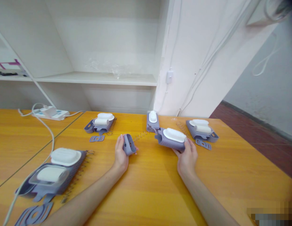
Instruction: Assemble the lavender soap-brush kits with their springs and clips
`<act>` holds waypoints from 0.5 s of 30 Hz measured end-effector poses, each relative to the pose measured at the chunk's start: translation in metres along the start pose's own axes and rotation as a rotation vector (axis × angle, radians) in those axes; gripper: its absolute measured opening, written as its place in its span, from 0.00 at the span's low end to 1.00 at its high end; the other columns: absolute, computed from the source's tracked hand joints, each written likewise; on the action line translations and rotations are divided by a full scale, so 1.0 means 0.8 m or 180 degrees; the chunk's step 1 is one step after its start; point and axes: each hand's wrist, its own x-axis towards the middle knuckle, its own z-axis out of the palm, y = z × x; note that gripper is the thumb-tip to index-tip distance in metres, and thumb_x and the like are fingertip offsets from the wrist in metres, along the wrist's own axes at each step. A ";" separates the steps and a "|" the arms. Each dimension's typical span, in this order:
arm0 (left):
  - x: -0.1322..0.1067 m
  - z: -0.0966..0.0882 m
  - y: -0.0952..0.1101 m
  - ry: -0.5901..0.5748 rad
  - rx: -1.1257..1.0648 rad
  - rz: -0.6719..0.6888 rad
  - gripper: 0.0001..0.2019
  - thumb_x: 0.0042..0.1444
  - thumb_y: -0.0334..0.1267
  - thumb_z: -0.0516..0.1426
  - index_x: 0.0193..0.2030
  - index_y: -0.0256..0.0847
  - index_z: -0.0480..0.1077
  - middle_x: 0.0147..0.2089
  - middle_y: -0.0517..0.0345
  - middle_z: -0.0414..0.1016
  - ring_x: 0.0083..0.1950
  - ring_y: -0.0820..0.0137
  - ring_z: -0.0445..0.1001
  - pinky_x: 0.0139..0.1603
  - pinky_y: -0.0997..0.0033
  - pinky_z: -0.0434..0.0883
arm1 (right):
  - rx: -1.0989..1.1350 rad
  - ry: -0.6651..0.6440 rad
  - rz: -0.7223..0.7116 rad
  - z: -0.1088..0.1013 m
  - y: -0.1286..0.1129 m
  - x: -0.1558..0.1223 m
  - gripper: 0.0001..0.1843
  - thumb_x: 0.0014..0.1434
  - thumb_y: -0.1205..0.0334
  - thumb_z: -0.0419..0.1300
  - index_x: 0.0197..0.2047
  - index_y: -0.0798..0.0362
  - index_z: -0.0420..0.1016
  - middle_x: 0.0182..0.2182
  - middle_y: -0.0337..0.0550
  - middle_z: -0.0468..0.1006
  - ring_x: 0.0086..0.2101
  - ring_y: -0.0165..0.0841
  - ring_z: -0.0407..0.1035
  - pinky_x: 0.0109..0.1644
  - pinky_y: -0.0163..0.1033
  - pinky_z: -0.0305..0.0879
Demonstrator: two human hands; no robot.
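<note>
My left hand (121,154) is closed around a short, hollow purple-grey sleeve (129,145) with holes in its side. In my right hand (187,158) is a purple-grey case (170,142) with a white oval piece (174,135) on top. Both parts are held above the wooden table, apart from each other. Between them, a thin coiled cord (141,135) is visible; where its ends attach I cannot tell. Just behind the held case stands another purple-grey case (152,121) with a ribbed white oval piece.
Similar purple-grey sets with white pieces lie at the near left (66,171), back left (101,124) and right (201,128). Flat cut-out purple-grey pieces (35,215) lie by them. A white cable (52,135) crosses the left side from a power strip (51,113). White shelving (101,78) rises behind.
</note>
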 end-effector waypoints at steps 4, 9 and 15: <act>-0.001 0.001 0.000 -0.0083 0.0139 0.0020 0.16 0.53 0.52 0.54 0.38 0.42 0.61 0.25 0.65 0.67 0.18 0.69 0.71 0.11 0.76 0.61 | 0.0001 0.0027 -0.0003 0.000 -0.001 -0.001 0.22 0.50 0.49 0.58 0.49 0.44 0.68 0.52 0.40 0.67 0.53 0.40 0.61 0.40 0.47 0.71; -0.001 0.002 0.000 -0.0061 0.0303 0.0109 0.16 0.52 0.52 0.56 0.36 0.42 0.60 0.24 0.67 0.66 0.16 0.73 0.69 0.11 0.79 0.60 | -0.0052 0.0041 -0.0050 -0.001 0.001 0.001 0.22 0.51 0.49 0.57 0.49 0.44 0.67 0.52 0.40 0.67 0.52 0.39 0.62 0.39 0.45 0.71; -0.005 0.006 0.002 -0.0385 0.0601 0.0166 0.16 0.51 0.52 0.58 0.35 0.40 0.63 0.24 0.65 0.68 0.18 0.76 0.68 0.19 0.78 0.66 | -0.0303 -0.0408 -0.0366 -0.003 0.005 -0.006 0.25 0.53 0.51 0.57 0.53 0.49 0.67 0.53 0.46 0.70 0.51 0.41 0.64 0.44 0.43 0.68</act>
